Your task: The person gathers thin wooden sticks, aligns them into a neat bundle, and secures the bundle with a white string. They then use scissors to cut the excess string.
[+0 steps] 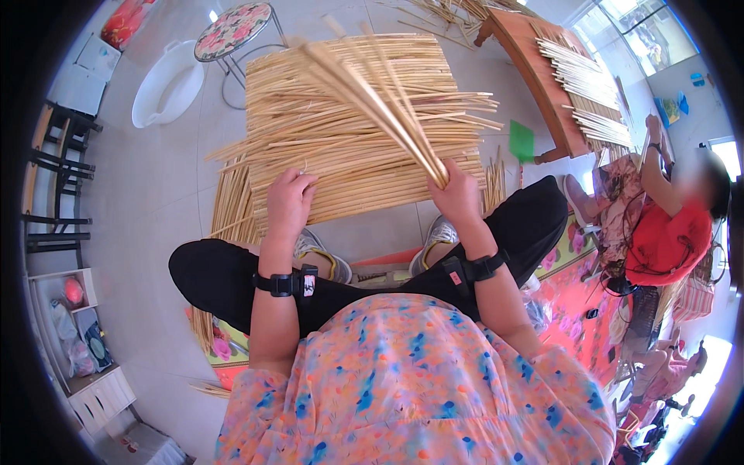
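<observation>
In front of my knees lies a wide layer of pale reed stalks (pixel 356 195), side by side, with looser ones crossing on top. A bundle of reed stalks (pixel 381 112) slants up and leftward over it, its far end blurred. My right hand (pixel 457 194) is closed around the near end of this bundle. At the left part of the layer, my left hand (pixel 288 203) has its fingers pinched together just above the stalks. Whatever sits between those fingertips is too small to make out.
More stalks stick out beneath the layer's left side. A floral stool (pixel 234 31) and a white tub (pixel 164 87) stand at the far left. On the right are a wooden table (pixel 535 81) bearing stalks, a green sheet (pixel 521 141) and a person in red (pixel 673 240).
</observation>
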The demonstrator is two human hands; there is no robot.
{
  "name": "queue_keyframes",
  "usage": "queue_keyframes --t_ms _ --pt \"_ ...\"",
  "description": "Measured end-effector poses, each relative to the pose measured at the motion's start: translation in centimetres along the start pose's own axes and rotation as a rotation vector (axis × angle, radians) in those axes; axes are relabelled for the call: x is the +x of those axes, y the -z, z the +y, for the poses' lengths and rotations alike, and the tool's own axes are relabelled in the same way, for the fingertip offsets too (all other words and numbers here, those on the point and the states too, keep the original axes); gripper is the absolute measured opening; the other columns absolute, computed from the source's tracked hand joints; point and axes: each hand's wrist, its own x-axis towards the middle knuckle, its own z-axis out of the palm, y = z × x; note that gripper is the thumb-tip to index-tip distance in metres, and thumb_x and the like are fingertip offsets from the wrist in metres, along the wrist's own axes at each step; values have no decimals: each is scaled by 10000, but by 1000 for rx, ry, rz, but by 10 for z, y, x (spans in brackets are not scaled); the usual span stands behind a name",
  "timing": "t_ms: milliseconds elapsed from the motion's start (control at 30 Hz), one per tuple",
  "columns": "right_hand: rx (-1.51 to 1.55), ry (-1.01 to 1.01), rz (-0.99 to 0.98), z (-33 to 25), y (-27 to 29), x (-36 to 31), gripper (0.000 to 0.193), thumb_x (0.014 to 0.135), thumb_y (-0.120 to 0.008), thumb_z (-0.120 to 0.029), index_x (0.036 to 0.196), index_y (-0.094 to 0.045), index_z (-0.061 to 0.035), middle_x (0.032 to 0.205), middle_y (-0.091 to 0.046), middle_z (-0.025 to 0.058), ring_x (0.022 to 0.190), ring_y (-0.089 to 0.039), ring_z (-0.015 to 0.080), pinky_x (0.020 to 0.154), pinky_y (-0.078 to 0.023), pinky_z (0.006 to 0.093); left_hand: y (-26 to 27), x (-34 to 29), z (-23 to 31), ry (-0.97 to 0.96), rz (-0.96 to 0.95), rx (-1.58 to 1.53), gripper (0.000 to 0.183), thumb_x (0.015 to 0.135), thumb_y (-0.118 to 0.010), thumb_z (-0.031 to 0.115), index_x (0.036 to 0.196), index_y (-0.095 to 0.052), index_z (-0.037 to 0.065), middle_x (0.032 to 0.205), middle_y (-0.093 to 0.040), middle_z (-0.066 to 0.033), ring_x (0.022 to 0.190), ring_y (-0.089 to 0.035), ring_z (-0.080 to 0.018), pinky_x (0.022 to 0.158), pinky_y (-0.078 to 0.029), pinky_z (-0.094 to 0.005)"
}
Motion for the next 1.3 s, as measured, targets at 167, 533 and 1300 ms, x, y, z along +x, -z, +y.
queue_keyframes --t_ms 167,533,1300 --pt "36 142 -29 -6 2 -6 246 742 -711 -148 961 -618 -85 762 -658 166 733 -638 401 636 -517 464 2 -1 -1 -3 -38 14 188 750 -709 22 933 -685 55 843 -575 -119 828 -587 -327 718 -473 -403" --pt "-4 268 -71 -8 2 -9 218 726 -718 -118 920 -619 -100 744 -653 139 700 -638 384 622 -517 450 2 -1 -1 -20 -5 5 207 705 -737 25 898 -692 85 798 -563 -99 796 -583 -310 696 -476 -414" --pt "139 -3 181 -6 3 -3 191 768 -728 -156 886 -626 -45 676 -620 193 656 -633 397 586 -503 429 3 -2 -1 -25 20 -49 185 726 -714 -14 893 -698 64 794 -596 -91 761 -599 -297 671 -483 -380"
